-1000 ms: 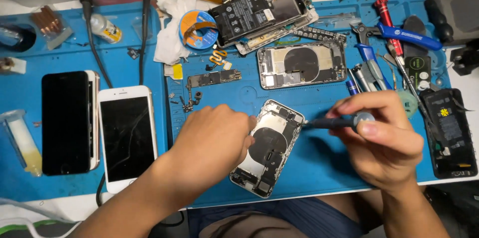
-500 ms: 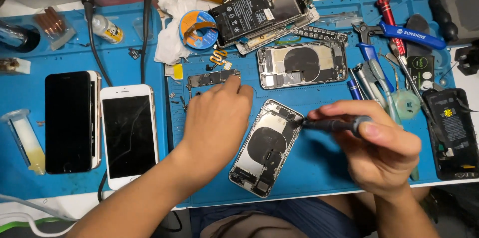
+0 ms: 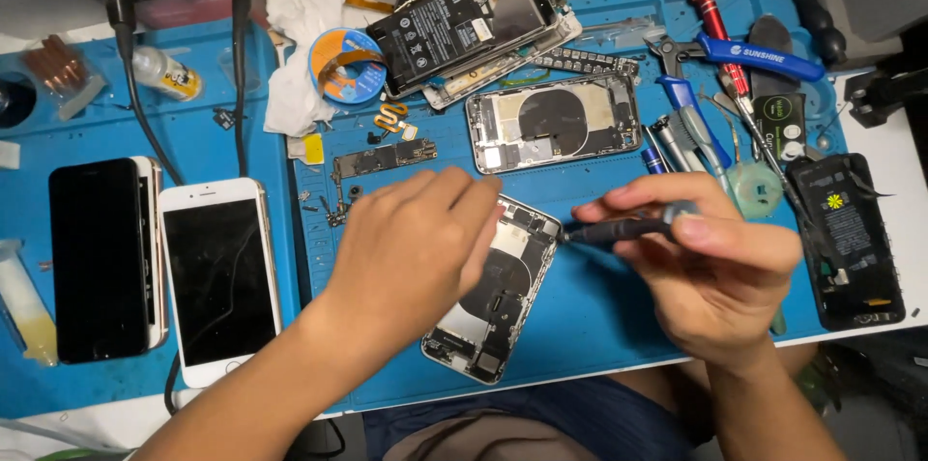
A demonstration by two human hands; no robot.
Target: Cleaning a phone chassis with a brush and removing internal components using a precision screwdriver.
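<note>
Directly under left-hand fingers [image 3: 454, 205]: opened phone [image 3: 493, 292].

left hand [image 3: 411, 253]: palm down, fingers curled forward | right hand [image 3: 710, 263]: fingers pinched closed, knuckles up

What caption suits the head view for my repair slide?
Left hand steadies an opened phone; right hand holds a screwdriver.

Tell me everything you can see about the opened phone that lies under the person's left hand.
The opened phone lies back-down and tilted on the blue mat, its screen removed. A silver metal frame surrounds exposed parts: a dark round coil in the middle, small boards and connectors at both ends. The left hand rests on its upper left part and hides it. The right hand holds a dark screwdriver whose tip meets the phone's upper right edge.
</note>
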